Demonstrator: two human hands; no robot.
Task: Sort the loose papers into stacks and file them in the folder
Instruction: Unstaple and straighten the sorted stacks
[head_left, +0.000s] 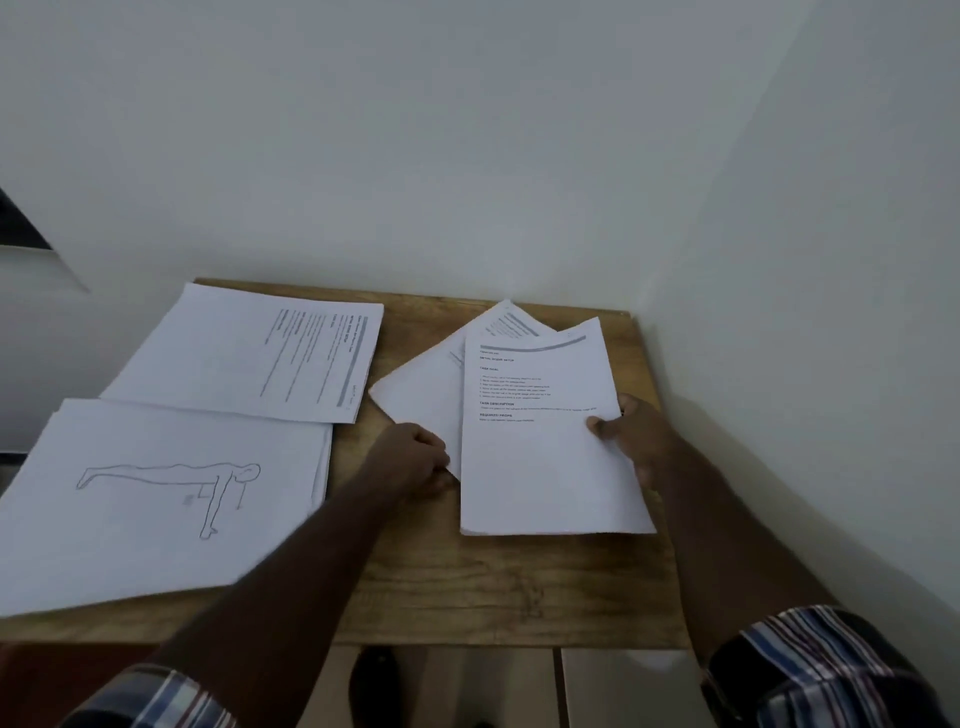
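A wooden worktop (467, 587) is standing in a corner between two pale walls, and loose papers are lying across it in three groups.

The right hand (631, 441) is holding a printed sheet (545, 467) by its right edge; its grip is closed in a pinch, with the thumb lying on the face of the paper and the other fingers hidden behind it. The sheet is bearing typed headings and short lines of text, too blurred to read, and its near part is hanging above the worktop at the right.

The left hand (413, 457) is curling its fingers round the near corner of a turned sheet (423, 400) that is lying partly beneath the printed sheet. A further page (511, 319) is peeking out behind both, at the far right of the worktop.

At the far left, a stack of text pages (249, 353) is lying rotated sideways. Just nearer, and partly overlapping it, a stack topped by a drawing (166, 499) of a figure in a push-up pose is resting at the near left, overhanging the worktop's left edge.

Striped sleeves (810, 670) are showing at both forearms.
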